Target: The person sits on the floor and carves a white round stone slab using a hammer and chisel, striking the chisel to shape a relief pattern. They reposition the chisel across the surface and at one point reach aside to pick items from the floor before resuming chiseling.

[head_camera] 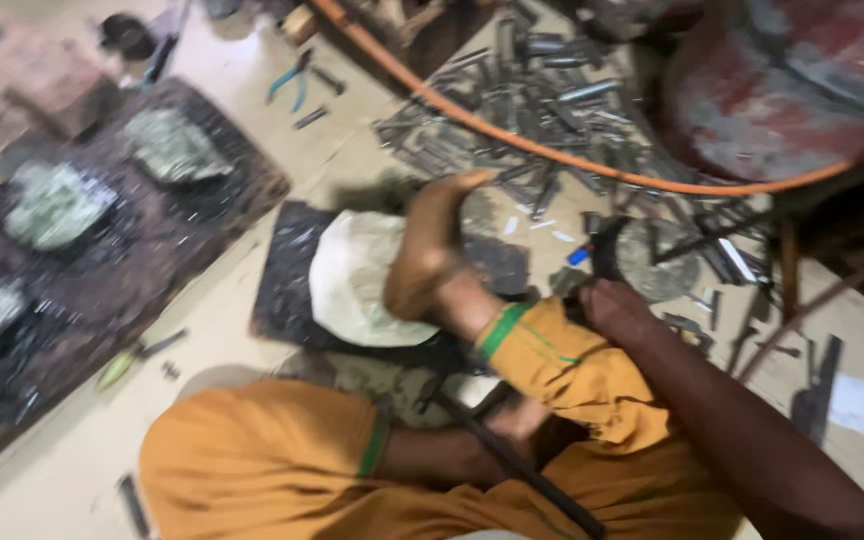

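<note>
The picture is blurred. My right hand (614, 300) reaches in from the lower right, its fingers closed around a dark tool (602, 255) with a small blue part (577, 256) beside it. Just left of it, a bare foot (430, 255) in orange trousers with a green cuff (500, 330) presses on a pale cream rounded block (352, 280). The block lies on a dark mat (282, 270). A thin black rod (522, 470) slants across my lap. My left hand does not show; only a bent leg lies in the lap.
A dark board (142, 260) at the left carries grey-green lumps (57, 205). Several metal rods and chisels (542, 100) lie heaped at the back under an orange hose (572, 155). A rusty red drum (792, 80) stands at the top right. Blue-handled pliers (294, 80) and a grey disc (657, 262) lie on the floor.
</note>
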